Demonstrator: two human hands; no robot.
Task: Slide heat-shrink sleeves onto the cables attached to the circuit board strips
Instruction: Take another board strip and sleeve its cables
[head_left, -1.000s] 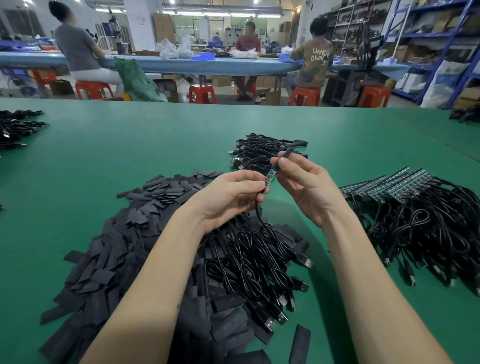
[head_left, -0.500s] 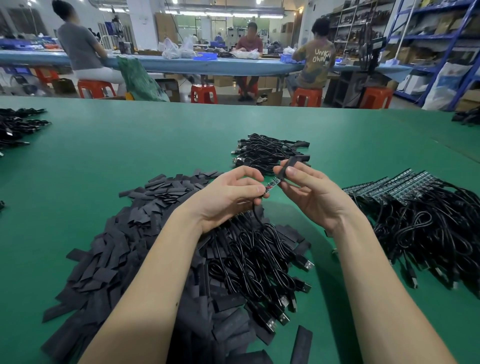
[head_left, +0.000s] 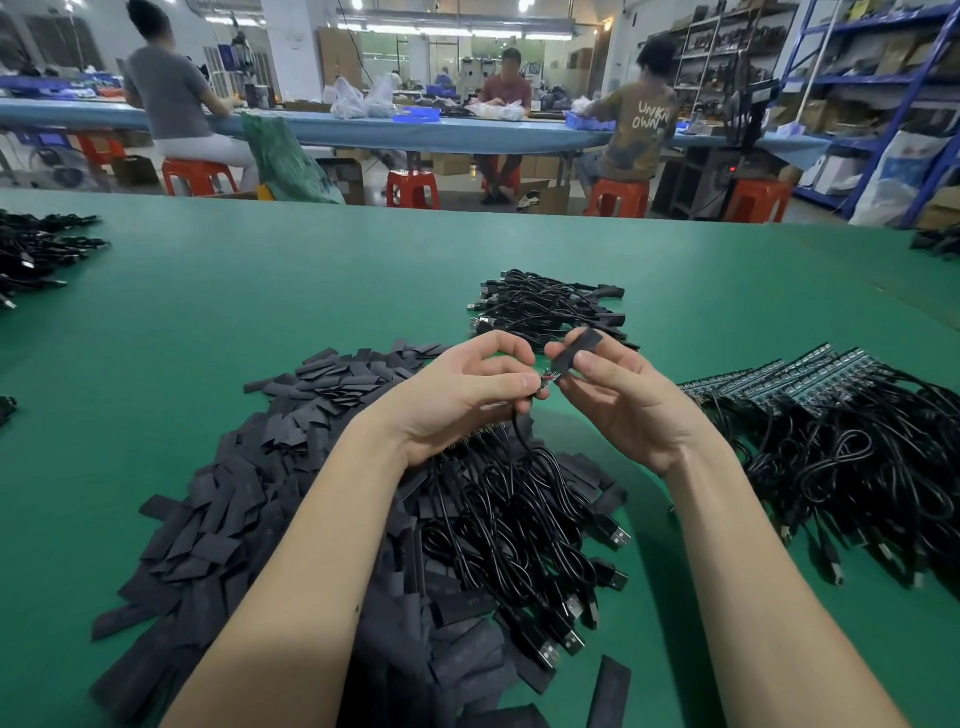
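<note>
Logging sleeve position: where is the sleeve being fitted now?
Head view, centre: the heat-shrink sleeve is pinched in the right hand, just right of the left hand.

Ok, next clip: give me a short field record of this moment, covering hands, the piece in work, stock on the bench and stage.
left hand: pinches the small circuit board strip at its cable end
right hand: pinches a flat black heat-shrink sleeve, its mouth over the strip's tip
cable: thin black cable hangs from the left grip
stock: loose black sleeve pile left; bare strips with cables right; sleeved cable bundle beyond the hands
surface: green table mat
stage: sleeve partly on
</note>
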